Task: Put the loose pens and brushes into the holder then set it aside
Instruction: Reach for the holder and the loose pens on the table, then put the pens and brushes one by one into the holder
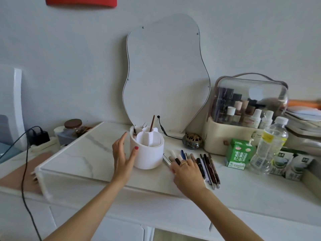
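A white round holder (149, 153) with inner dividers stands on the marble top, with a brown-handled brush (152, 123) and a spoolie upright in it. My left hand (123, 156) is spread against the holder's left side, thumb on its wall, fingers apart. To the right of the holder lie several loose pens and brushes (207, 165) side by side on the top. My right hand (186, 173) lies flat over the left part of that row, fingers spread on them, without a clear grip on any one.
A wavy mirror (165, 73) leans on the wall behind the holder. A cosmetics case (246, 112), a green carton (240, 153), a water bottle (271, 143) and a round brass ornament (192, 141) crowd the right. A black cable (25, 162) hangs at the left.
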